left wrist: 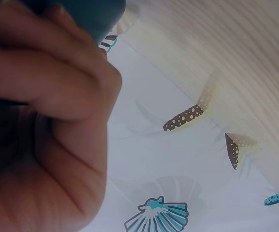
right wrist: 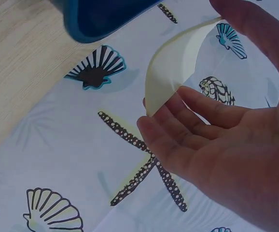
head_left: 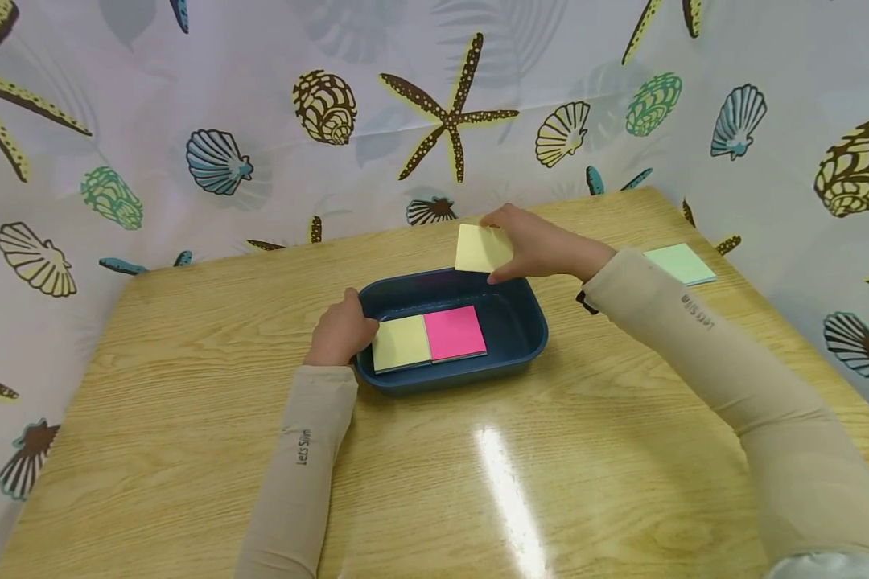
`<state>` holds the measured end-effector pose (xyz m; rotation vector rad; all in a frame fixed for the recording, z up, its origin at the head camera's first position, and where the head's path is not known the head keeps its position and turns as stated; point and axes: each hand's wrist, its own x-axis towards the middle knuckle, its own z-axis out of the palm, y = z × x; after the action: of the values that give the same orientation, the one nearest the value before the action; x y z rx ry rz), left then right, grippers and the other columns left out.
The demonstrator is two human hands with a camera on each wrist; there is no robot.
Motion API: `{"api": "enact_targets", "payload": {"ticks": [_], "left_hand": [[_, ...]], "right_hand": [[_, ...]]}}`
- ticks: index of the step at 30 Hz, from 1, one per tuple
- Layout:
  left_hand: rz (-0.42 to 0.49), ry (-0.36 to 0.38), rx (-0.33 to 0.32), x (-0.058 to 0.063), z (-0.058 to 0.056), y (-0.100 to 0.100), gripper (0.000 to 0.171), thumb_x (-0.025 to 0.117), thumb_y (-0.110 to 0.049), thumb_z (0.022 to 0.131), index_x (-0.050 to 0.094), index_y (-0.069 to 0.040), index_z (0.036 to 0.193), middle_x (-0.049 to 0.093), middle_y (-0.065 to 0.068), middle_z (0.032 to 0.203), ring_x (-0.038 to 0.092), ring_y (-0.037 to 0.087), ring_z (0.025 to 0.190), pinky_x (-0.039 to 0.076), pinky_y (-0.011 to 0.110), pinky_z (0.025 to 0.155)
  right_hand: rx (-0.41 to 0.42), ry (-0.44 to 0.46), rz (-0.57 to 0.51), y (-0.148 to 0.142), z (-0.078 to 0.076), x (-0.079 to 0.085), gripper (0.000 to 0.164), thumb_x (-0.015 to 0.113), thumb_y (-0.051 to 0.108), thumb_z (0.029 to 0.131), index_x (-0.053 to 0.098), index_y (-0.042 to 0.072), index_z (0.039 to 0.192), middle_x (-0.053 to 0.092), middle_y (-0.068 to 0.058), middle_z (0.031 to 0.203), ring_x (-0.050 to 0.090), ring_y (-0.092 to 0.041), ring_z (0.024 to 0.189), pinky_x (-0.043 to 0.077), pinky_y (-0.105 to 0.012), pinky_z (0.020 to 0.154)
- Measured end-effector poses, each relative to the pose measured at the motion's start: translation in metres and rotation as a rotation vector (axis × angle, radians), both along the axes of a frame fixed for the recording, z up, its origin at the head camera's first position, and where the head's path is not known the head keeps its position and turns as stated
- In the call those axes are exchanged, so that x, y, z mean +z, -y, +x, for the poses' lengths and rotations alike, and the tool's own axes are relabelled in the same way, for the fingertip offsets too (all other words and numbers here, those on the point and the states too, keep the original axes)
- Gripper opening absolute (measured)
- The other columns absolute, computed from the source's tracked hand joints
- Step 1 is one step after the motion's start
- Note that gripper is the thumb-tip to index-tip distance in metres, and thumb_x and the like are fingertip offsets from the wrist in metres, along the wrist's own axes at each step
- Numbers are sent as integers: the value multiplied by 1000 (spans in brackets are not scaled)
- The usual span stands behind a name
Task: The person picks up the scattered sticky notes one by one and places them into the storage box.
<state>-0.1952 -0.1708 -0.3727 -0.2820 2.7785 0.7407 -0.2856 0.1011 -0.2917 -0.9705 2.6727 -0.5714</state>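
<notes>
A dark blue plastic bin (head_left: 478, 372) stands on the table, with a yellow sticky note pad (head_left: 401, 343) and a pink sticky note pad (head_left: 455, 333) side by side in its left and middle part. My left hand (head_left: 339, 331) grips the bin's left end, its thumb over the rim; in the left wrist view its fingers are curled. Above the bin's far rim, my right hand (head_left: 539, 244) holds a pale yellow sticky note piece (head_left: 481, 249) between thumb and fingers. That piece (right wrist: 175, 63) looks thin and bowed in the right wrist view.
A light green sticky note pad (head_left: 681, 264) lies at the table's right, partly behind my right sleeve (head_left: 666, 310). A small dark object (head_left: 586, 302) shows beside that sleeve. A curtain (head_left: 275, 72) with shells and starfish hangs around the wooden table (head_left: 203, 386).
</notes>
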Motion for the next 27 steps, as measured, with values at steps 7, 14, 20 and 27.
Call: {"api": "enact_targets", "payload": {"ticks": [7,14,20,27], "left_hand": [[3,1,2,-1,-1,0,66,52,-18,95,21,5,148,56,30,123,62,36,93,51,44,76],[-4,-10,2,-2,-1,1,65,52,-17,94,22,6,148,58,30,119,61,35,87,50,43,73],[-1,-9,4,-2,-1,0,66,51,-16,94,21,5,148,58,29,120,60,34,88,50,43,75],[-2,3,4,0,-1,0,67,51,-17,94,19,5,149,57,29,122,60,34,88,50,43,73]], "right_hand": [[88,31,107,19,12,-3,83,79,14,76,33,-9,141,40,-24,127,46,-33,102,43,-44,88],[172,25,232,35,17,-15,76,81,13,72,42,-11,133,43,-22,119,46,-33,102,44,-42,87],[220,58,347,47,22,-23,75,82,18,73,45,-9,132,45,-19,121,49,-31,104,45,-40,88],[273,57,513,64,27,-30,79,82,26,76,42,-5,136,43,-20,133,49,-30,116,43,-39,97]]}}
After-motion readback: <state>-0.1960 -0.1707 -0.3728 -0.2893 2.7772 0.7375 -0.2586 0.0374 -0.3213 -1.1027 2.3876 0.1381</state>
